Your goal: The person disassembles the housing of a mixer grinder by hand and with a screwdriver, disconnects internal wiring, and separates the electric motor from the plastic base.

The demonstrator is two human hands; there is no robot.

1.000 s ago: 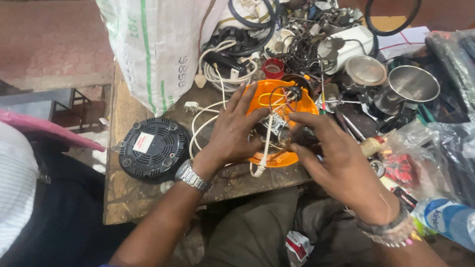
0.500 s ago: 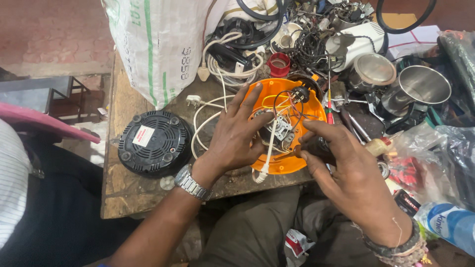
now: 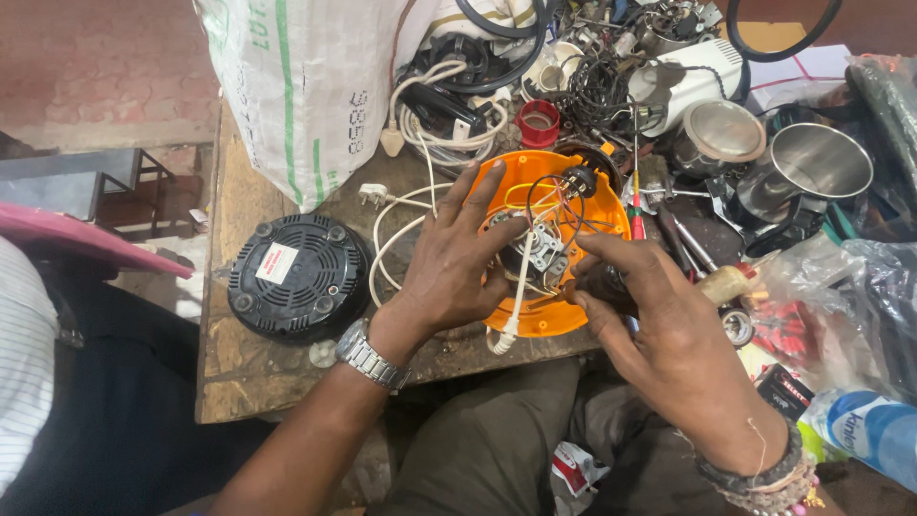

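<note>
The left hand (image 3: 449, 268) lies with fingers spread on the orange housing (image 3: 544, 315) on the bench (image 3: 248, 363). The right hand (image 3: 669, 334) has its fingers curled around a dark part (image 3: 597, 285) beside the wires (image 3: 549, 205).

An orange round appliance base (image 3: 559, 250) lies open side up at frame centre on the counter (image 3: 250, 368), wires and white cord exposed inside.

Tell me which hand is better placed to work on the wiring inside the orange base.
Right hand, probably: it grips a dark tool at the wiring, while the left hand lies spread on the orange base.
</note>
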